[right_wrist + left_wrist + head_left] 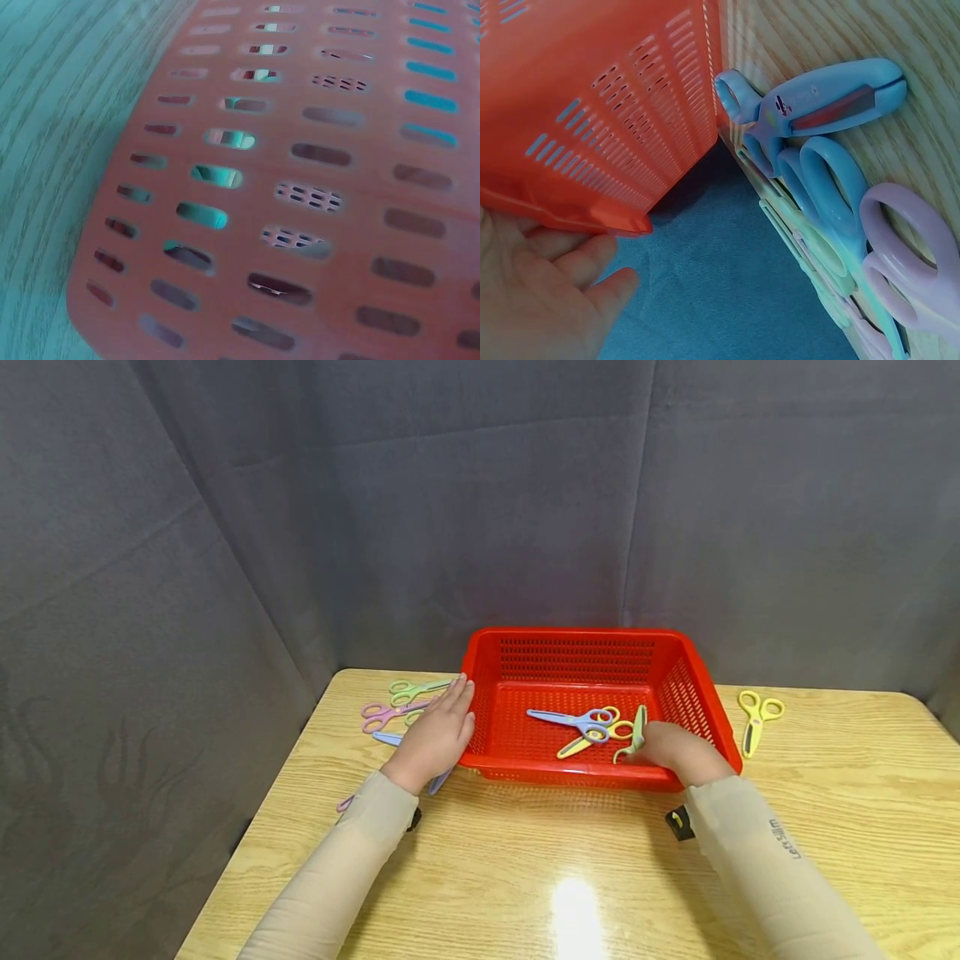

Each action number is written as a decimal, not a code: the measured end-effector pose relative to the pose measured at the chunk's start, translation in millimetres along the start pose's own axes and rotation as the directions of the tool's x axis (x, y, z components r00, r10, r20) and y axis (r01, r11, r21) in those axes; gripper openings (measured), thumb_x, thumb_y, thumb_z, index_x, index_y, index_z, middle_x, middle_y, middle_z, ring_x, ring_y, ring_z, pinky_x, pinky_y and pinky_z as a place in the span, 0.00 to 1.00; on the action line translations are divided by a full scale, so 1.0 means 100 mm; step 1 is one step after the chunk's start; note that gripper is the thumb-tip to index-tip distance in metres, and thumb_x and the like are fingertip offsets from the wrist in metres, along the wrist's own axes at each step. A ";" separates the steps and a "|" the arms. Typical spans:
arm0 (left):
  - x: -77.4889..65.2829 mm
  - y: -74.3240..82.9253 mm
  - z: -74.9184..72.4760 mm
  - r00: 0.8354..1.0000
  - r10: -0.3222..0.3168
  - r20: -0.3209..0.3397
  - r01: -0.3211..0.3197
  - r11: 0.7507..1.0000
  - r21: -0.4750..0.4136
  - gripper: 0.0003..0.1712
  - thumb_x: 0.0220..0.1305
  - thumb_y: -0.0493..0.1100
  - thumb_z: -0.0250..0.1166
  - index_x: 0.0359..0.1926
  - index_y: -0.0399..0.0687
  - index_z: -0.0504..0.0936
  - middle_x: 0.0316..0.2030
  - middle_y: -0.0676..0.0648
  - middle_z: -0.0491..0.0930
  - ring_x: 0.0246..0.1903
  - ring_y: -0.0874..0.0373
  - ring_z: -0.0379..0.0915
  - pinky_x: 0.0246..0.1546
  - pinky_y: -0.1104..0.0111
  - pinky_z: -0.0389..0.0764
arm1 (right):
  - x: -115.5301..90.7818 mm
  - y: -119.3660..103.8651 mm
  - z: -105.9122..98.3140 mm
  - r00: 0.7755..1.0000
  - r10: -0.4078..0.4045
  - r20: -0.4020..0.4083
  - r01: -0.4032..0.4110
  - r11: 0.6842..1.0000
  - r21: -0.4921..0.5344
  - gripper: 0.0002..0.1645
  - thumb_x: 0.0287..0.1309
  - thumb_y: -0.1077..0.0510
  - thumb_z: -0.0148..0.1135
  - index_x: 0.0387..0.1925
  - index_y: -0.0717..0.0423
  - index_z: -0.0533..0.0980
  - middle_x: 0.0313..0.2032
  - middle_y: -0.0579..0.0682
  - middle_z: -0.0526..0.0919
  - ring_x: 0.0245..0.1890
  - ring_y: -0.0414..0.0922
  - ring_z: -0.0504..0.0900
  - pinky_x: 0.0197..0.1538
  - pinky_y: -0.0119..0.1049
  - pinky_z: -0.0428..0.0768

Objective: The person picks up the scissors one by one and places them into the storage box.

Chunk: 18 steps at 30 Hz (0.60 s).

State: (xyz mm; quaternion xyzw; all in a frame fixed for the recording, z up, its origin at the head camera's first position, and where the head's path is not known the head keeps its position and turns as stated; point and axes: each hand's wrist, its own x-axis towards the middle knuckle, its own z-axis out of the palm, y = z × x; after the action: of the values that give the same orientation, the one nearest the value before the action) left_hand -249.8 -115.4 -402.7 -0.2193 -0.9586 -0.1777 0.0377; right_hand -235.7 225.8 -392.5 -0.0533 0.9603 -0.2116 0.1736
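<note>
A red plastic basket [581, 770] stands on the table, its walls slotted. My left hand [438, 735] rests on its left rim; in the left wrist view the fingers lie extended against the edge. My right hand [681, 750] reaches over the front rim and grips green scissors [638, 727], whose handles it partly covers. Beside them on the basket floor, lavender-blue scissors [567, 719] lie across yellow scissors [576, 747]. The basket's wall [352, 172] blocks the right wrist view, and only bits of green show through its slots.
Left of the basket lie several scissors, among them green scissors [405, 692], pink scissors [382, 716] and blue scissors [832, 97]. Yellow scissors [753, 722] lie to the right. Grey curtains [487, 527] hang behind the wooden table [525, 868].
</note>
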 end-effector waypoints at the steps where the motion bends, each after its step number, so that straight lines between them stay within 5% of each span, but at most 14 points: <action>1: 0.00 0.00 0.00 1.000 0.000 -0.001 0.000 1.000 -0.001 0.32 0.80 0.46 0.45 0.78 0.36 0.55 0.79 0.41 0.48 0.78 0.48 0.45 0.76 0.53 0.51 | 0.00 0.00 0.00 1.000 0.002 0.005 -0.002 1.000 0.002 0.23 0.57 0.51 0.69 0.39 0.71 0.78 0.26 0.53 0.77 0.28 0.48 0.74 0.36 0.39 0.74; 8: -0.01 0.00 0.00 1.000 0.003 -0.005 -0.003 1.000 -0.006 0.32 0.80 0.46 0.46 0.77 0.36 0.55 0.79 0.40 0.48 0.78 0.47 0.45 0.75 0.53 0.52 | 0.02 0.00 0.00 1.000 0.003 0.013 -0.003 1.000 -0.006 0.28 0.59 0.50 0.68 0.47 0.74 0.78 0.28 0.54 0.78 0.29 0.48 0.74 0.39 0.41 0.74; 15: -0.01 0.01 -0.01 1.000 0.009 -0.002 -0.009 1.000 -0.003 0.32 0.80 0.47 0.44 0.78 0.36 0.54 0.79 0.40 0.47 0.78 0.48 0.44 0.76 0.54 0.51 | 0.03 0.04 0.02 0.999 -0.036 -0.009 0.037 0.997 0.069 0.36 0.58 0.51 0.70 0.58 0.74 0.73 0.43 0.63 0.82 0.39 0.53 0.76 0.52 0.51 0.75; 18: -0.02 0.01 -0.01 1.000 0.009 0.001 -0.009 1.000 -0.005 0.32 0.80 0.47 0.44 0.77 0.35 0.55 0.79 0.40 0.47 0.78 0.48 0.44 0.76 0.54 0.51 | 0.03 0.04 0.03 0.999 -0.037 -0.010 0.038 0.998 0.058 0.33 0.59 0.52 0.69 0.56 0.74 0.74 0.40 0.61 0.83 0.37 0.52 0.77 0.50 0.49 0.76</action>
State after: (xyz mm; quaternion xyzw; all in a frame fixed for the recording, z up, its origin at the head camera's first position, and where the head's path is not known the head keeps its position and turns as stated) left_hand -248.0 -115.8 -402.3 -0.2238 -0.9572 -0.1798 0.0377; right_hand -237.8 227.8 -398.2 -0.0653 0.9533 -0.2428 0.1670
